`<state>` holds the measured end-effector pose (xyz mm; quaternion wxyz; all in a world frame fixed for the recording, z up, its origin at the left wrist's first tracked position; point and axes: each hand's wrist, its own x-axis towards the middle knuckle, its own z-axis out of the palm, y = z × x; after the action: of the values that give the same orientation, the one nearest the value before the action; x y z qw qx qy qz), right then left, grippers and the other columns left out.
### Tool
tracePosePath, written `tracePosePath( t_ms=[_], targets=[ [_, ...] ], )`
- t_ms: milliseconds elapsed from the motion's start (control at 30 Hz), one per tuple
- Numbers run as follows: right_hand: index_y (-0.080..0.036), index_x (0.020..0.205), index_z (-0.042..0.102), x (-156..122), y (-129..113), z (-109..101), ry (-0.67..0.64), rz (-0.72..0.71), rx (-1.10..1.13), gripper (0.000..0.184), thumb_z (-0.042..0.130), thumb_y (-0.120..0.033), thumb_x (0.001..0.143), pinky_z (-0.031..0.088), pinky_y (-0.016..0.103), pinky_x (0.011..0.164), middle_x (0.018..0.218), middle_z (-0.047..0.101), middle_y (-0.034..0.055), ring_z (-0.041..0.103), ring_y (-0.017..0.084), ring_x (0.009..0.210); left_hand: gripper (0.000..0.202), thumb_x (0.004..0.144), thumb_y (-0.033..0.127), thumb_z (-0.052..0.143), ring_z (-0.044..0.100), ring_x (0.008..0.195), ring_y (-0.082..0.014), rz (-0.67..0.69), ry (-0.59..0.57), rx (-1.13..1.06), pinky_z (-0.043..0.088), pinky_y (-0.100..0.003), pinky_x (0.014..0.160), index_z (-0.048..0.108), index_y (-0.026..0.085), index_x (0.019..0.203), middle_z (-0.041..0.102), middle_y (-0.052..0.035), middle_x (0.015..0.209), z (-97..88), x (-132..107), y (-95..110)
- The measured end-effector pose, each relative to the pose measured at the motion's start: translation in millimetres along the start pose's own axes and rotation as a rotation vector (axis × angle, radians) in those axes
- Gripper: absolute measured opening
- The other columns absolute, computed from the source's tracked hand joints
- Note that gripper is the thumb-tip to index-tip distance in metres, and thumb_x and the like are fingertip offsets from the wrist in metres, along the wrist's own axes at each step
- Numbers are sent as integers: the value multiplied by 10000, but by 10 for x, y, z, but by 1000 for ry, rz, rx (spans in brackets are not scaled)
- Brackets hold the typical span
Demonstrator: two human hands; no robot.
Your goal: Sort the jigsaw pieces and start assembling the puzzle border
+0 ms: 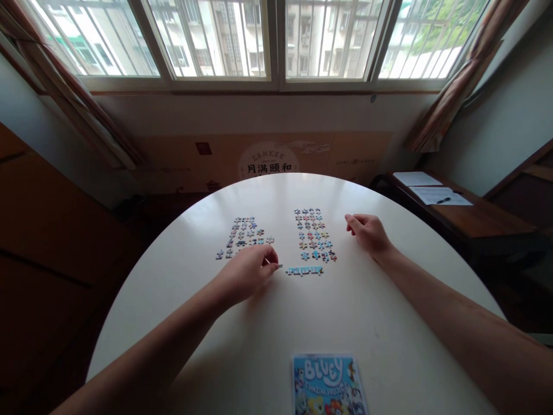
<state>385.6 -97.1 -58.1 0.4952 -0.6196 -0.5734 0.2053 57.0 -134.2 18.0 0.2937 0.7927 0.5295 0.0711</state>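
Observation:
My left hand [248,271] rests on the round white table [276,323], fingers pinched on a small puzzle piece [278,266]. Just right of it lies a short joined row of pieces [305,270]. One group of loose pieces [244,236] is spread beyond my left hand. A second group [314,233] lies to the right, in rough rows. My right hand [367,231] rests beside that group with its fingers curled loosely, nothing visible in them.
A blue picture card or box [328,386] marked "Bluey" lies at the near table edge. A dark side desk [458,207] with papers and a pen stands at the right. Cardboard [268,161] leans under the window behind the table.

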Motion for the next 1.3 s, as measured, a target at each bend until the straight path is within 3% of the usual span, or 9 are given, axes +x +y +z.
tracePosePath(
  t_ms=[433,867,1300],
  targets=[
    [-195,547,596,-2,-21,-5,-5,-5,-10,480,561,-561,855,364,300,542,480,500,-5,464,152,497,225,831,386,600,648,830,-217,45,26,-55,483,-337,773,700,204,917,741,-54,917,15,45,-31],
    [-195,537,596,-4,-31,3,-7,-11,-2,471,568,-550,845,367,301,548,482,499,-2,464,153,507,161,784,299,623,666,853,-212,65,-13,-50,489,-324,785,748,219,847,762,-35,925,103,97,-73],
    [-197,547,610,-4,-14,-6,-22,-21,-30,477,566,-571,842,368,307,548,490,509,0,462,158,506,144,788,287,639,663,867,-220,63,31,-36,482,-326,786,761,236,844,760,-27,933,134,91,-57]
  ],
)
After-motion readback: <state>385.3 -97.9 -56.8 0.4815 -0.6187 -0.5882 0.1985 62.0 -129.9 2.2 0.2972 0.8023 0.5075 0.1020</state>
